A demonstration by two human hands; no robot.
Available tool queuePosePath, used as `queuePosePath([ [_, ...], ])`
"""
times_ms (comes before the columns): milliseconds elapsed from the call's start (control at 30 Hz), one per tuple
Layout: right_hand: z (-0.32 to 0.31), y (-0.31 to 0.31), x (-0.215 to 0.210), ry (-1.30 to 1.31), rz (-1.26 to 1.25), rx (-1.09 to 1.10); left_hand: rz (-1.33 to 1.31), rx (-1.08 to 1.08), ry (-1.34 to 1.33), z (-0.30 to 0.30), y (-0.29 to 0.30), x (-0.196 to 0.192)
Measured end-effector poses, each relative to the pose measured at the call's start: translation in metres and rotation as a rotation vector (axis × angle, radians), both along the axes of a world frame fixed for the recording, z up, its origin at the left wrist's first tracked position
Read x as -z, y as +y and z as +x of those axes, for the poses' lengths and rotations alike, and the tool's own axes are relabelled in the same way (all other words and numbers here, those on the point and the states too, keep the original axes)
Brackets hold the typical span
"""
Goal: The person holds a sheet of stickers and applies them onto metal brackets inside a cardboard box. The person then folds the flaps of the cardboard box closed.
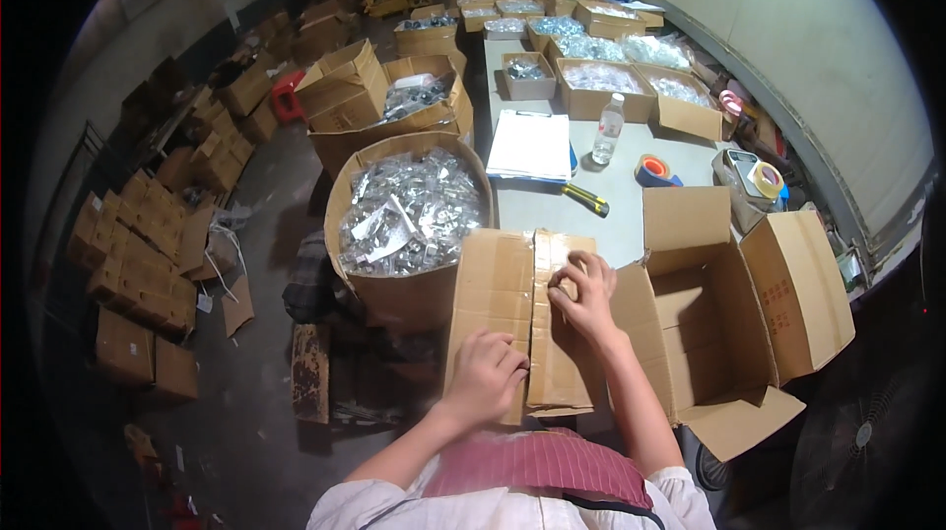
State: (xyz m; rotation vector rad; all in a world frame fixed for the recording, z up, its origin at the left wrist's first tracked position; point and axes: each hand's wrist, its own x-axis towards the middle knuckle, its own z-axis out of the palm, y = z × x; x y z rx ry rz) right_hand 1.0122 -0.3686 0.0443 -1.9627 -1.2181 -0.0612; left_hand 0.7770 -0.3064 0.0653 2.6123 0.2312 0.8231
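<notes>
A flattened-looking cardboard box (493, 284) lies right in front of me, its two long flaps parted by a narrow dark gap. Clear tape shines along the right flap (564, 372). My left hand (488, 372) rests on the left flap, fingers bent together at the edge by the gap. On the upper part of the right flap, my right hand (586, 294) has its fingers curled and pressed down by the taped strip; whatever they pinch is hidden. An open cardboard box (705, 333) with its flaps spread stands beside my right forearm.
To the left, a large carton (409, 284) brims with small bagged parts. Beyond sit a clipboard (529, 144), a yellow-black cutter (585, 199), a water bottle (608, 131), tape rolls (653, 170) and a scale (746, 175). Filled boxes (606, 87) line the far table; cartons (143, 254) stack far left.
</notes>
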Motion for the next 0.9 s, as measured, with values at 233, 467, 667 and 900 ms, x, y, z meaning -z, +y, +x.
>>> queuePosePath([
  [233,0.037,0.064,-0.005,-0.020,-0.215,-0.019,0.018,0.150,0.021,-0.018,-0.005,-0.016],
  [467,0.047,0.066,0.000,-0.090,-0.205,-0.043,0.265,0.301,0.217,-0.059,-0.003,-0.002],
  [667,0.000,0.071,-0.019,-0.117,-0.110,0.069,0.273,-0.022,0.063,-0.038,-0.022,0.003],
  [900,0.012,0.077,-0.006,-0.230,-0.108,0.078,0.062,0.066,0.125,-0.028,-0.016,-0.011],
])
